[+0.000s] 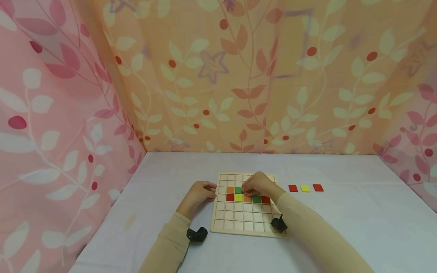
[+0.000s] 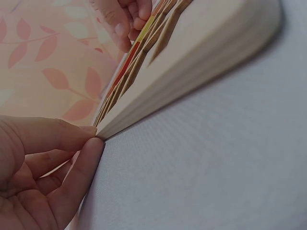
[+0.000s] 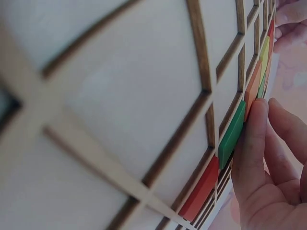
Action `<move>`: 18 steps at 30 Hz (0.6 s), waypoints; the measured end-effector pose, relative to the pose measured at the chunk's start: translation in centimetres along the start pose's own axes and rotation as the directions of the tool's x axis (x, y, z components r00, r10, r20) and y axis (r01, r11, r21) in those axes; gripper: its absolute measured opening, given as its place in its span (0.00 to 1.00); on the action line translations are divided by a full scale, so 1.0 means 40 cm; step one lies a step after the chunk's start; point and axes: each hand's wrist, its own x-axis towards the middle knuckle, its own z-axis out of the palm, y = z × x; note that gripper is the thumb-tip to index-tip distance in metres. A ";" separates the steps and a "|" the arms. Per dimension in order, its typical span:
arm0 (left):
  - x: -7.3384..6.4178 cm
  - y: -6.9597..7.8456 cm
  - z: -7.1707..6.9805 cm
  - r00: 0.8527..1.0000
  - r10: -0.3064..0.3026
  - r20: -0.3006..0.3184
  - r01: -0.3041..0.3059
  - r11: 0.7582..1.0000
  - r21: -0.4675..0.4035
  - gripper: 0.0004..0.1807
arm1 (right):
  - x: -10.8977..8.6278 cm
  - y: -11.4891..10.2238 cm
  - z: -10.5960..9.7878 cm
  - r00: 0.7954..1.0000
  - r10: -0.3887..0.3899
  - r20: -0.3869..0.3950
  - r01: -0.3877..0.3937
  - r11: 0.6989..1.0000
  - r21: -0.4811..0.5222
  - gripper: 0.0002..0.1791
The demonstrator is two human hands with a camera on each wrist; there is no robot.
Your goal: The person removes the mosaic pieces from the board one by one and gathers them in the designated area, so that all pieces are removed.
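Note:
A wooden grid board (image 1: 235, 223) lies flat on the table. One of its rows holds a red tile (image 1: 230, 197), yellow tile (image 1: 238, 198), orange tile (image 1: 247, 198), green tile (image 1: 256, 199) and another red tile (image 1: 265, 200). The row behind has an orange tile (image 1: 230, 190) and a green tile (image 1: 238, 190). At the left edge, my left hand (image 1: 201, 192) pinches the board's rim, as the left wrist view shows. My right hand (image 1: 260, 184) is over the row behind, fingertips down at the grid beside the green tile; whatever lies between them is hidden.
Right of the board lie a loose red tile (image 1: 293, 188), a yellow one (image 1: 305, 188) and a second red one (image 1: 318, 187). White cloth covers the table (image 1: 116, 231). Patterned curtains (image 1: 211, 94) hang behind and at both sides.

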 end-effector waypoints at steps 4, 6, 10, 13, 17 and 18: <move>0.001 0.000 0.000 1.000 0.007 -0.001 -0.007 1.000 0.003 0.18 | 0.000 -0.002 0.003 1.000 0.007 -0.006 -0.007 1.000 -0.007 0.09; 0.002 -0.001 0.000 1.000 0.007 -0.003 -0.006 1.000 0.003 0.18 | 0.002 -0.002 0.006 1.000 0.006 -0.014 -0.006 1.000 -0.004 0.09; 0.001 -0.002 -0.002 1.000 0.006 -0.004 -0.006 1.000 0.010 0.18 | 0.005 0.001 0.011 0.999 -0.006 -0.042 0.006 1.000 -0.001 0.08; -0.001 -0.001 -0.002 1.000 0.006 0.000 -0.006 1.000 0.016 0.18 | 0.004 0.002 0.014 0.997 -0.009 -0.070 0.009 1.000 -0.003 0.07; -0.003 0.001 -0.001 1.000 0.009 0.005 -0.009 1.000 0.021 0.18 | 0.003 0.001 0.014 0.996 -0.007 -0.088 0.007 1.000 0.001 0.06; -0.003 0.001 -0.001 1.000 0.011 0.007 -0.011 1.000 0.023 0.18 | 0.004 0.001 0.014 0.996 -0.008 -0.088 0.008 1.000 0.006 0.06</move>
